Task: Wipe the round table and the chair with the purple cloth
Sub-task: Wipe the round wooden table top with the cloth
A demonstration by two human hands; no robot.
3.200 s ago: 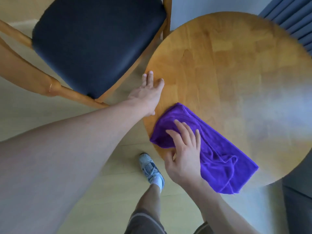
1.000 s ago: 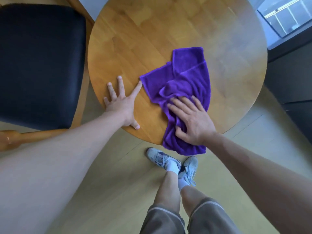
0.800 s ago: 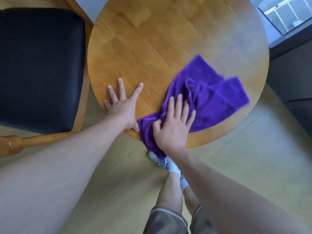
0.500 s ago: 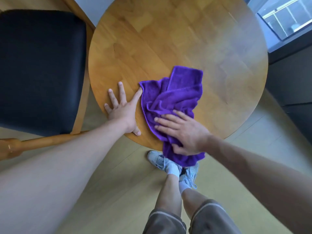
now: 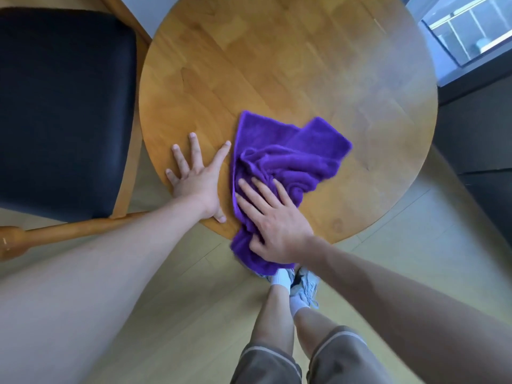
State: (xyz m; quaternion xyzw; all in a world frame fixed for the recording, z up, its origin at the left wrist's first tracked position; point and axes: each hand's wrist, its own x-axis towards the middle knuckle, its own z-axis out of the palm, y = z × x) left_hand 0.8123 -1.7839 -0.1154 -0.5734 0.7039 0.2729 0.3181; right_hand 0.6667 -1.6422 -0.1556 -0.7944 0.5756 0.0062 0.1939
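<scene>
Purple cloth (image 5: 288, 159) lies bunched, overhanging round table (image 5: 277, 65).

I count one round tabletop (image 5: 277, 65), one purple cloth (image 5: 282, 162) and one chair (image 5: 63, 106). Two hands are in my view — the left hand (image 5: 198, 184) and the right hand (image 5: 277, 225) — plus two shoes (image 5: 304, 286).
</scene>
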